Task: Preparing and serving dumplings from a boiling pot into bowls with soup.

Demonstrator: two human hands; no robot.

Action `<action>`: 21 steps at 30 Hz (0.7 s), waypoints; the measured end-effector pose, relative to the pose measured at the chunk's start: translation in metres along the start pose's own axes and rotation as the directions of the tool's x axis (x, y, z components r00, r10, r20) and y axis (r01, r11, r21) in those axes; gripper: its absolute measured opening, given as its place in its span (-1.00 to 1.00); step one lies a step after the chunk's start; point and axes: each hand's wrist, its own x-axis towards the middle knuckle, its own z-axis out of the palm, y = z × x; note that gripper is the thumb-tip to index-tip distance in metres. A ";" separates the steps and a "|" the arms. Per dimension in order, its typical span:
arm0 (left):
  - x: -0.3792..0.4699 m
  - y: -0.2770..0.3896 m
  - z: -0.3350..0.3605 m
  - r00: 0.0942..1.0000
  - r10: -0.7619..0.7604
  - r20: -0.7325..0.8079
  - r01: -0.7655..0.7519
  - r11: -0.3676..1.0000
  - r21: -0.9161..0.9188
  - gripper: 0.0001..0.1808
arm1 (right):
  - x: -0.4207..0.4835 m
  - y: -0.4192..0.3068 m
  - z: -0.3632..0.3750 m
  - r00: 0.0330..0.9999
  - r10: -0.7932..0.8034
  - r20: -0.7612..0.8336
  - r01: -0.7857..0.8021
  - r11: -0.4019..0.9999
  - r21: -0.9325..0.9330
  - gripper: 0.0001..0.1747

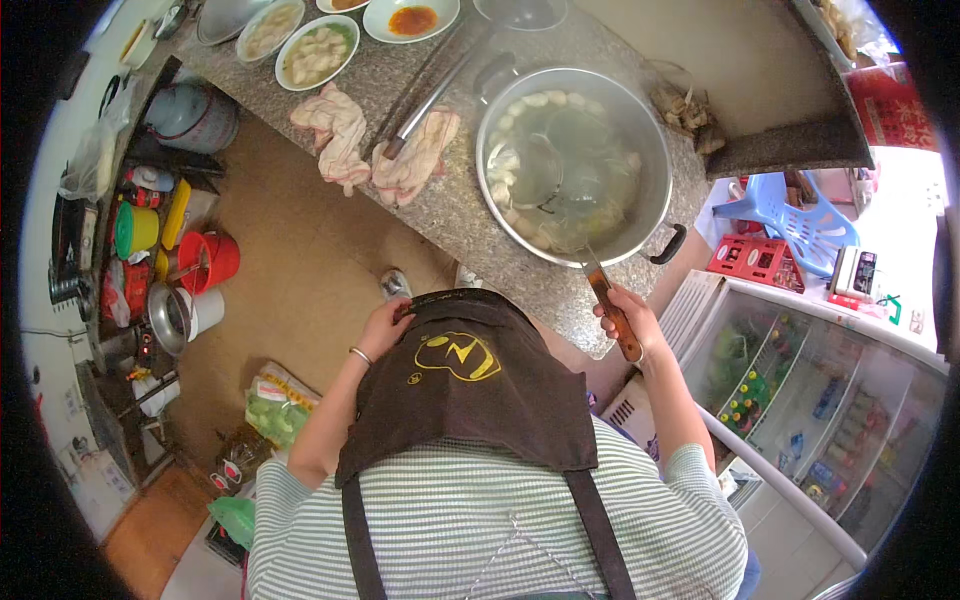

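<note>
My right hand (634, 319) grips the brown wooden handle (613, 311) of a metal utensil whose head is down in a large metal pot (486, 176). Cloudy, steaming broth (600, 161) fills much of the pot, with pale dumpling-like pieces (536, 100) around its edge. Steam and liquid blur the utensil's head. At my waist, my left hand (386, 328) touches the side of my dark apron (457, 405); its fingers are partly hidden. Left of the pot, a dark-ended metal rod (427, 105) rests across one of two crumpled cloths (416, 161) on the speckled stone counter (442, 217).
A bowl of pale dumplings (319, 56) and a bowl with red sauce (412, 21) stand at the counter's far left. A glass-topped chest cooler (795, 390) is to my right. Buckets, including a red one (217, 262), line the left shelf. A plastic bag (277, 405) lies on the floor.
</note>
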 end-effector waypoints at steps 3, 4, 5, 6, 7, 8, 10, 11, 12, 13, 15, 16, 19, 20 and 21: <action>0.003 -0.015 0.005 0.999 0.032 -0.024 -0.034 0.995 -0.094 -0.71 | -0.003 0.001 0.004 0.997 -0.074 -0.004 0.074 0.997 -0.002 -0.63; 0.004 -0.021 0.007 0.999 0.036 -0.023 -0.038 0.995 -0.097 -0.71 | -0.003 0.001 0.008 0.992 -0.114 -0.061 0.111 0.992 -0.055 -0.63; 0.005 -0.028 0.007 0.998 0.054 -0.021 -0.056 0.991 -0.119 -0.71 | -0.004 0.001 0.011 0.981 -0.157 -0.117 0.144 0.984 -0.109 -0.62; 0.006 -0.030 0.006 0.997 0.074 -0.021 -0.076 0.987 -0.140 -0.71 | -0.005 -0.001 0.010 0.980 -0.161 -0.120 0.148 0.983 -0.111 -0.62; 0.006 -0.031 0.005 0.997 0.080 -0.021 -0.082 0.986 -0.142 -0.71 | -0.008 -0.003 0.007 0.978 -0.169 -0.119 0.163 0.985 -0.052 -0.63; 0.005 -0.032 0.005 0.998 0.070 -0.007 -0.070 0.991 -0.112 -0.70 | -0.010 -0.005 0.004 0.977 -0.176 -0.118 0.178 0.984 0.008 -0.63; 0.004 -0.028 0.003 0.998 0.064 0.005 -0.064 0.994 -0.084 -0.69 | -0.013 -0.001 -0.004 0.973 -0.196 -0.120 0.205 0.977 0.060 -0.63; 0.003 -0.026 0.001 0.998 0.056 0.013 -0.054 0.996 -0.076 -0.68 | -0.014 0.000 -0.006 0.970 -0.211 -0.120 0.225 0.968 0.115 -0.64; 0.002 -0.022 0.001 0.999 0.047 0.023 -0.045 0.997 -0.068 -0.68 | -0.015 -0.001 -0.003 0.965 -0.202 -0.169 0.220 0.971 0.097 -0.64; 0.001 -0.017 0.000 0.998 0.052 0.024 -0.050 0.996 -0.068 -0.68 | -0.015 0.000 -0.006 0.963 -0.206 -0.172 0.224 0.970 0.096 -0.64; 0.000 -0.010 -0.002 0.998 0.058 0.011 -0.057 0.998 -0.029 -0.68 | -0.013 0.001 -0.013 0.978 -0.198 -0.058 0.201 0.851 0.484 -0.67; 0.000 -0.012 -0.002 0.998 0.060 0.009 -0.060 0.998 -0.029 -0.68 | -0.018 0.001 -0.010 0.973 -0.229 0.026 0.166 0.775 0.609 -0.69; 0.000 -0.019 -0.002 0.998 0.064 0.012 -0.064 0.998 0.004 -0.68 | -0.026 0.011 -0.015 0.928 -0.325 0.179 0.067 0.622 0.780 -0.70; 0.001 -0.020 -0.002 0.998 0.059 0.015 -0.059 0.998 -0.004 -0.68 | -0.027 0.010 -0.015 0.929 -0.325 0.177 0.068 0.621 0.781 -0.70; 0.002 -0.017 -0.004 0.998 0.053 0.019 -0.053 0.999 -0.009 -0.68 | -0.029 0.007 -0.013 0.957 -0.270 0.106 0.123 0.709 0.694 -0.70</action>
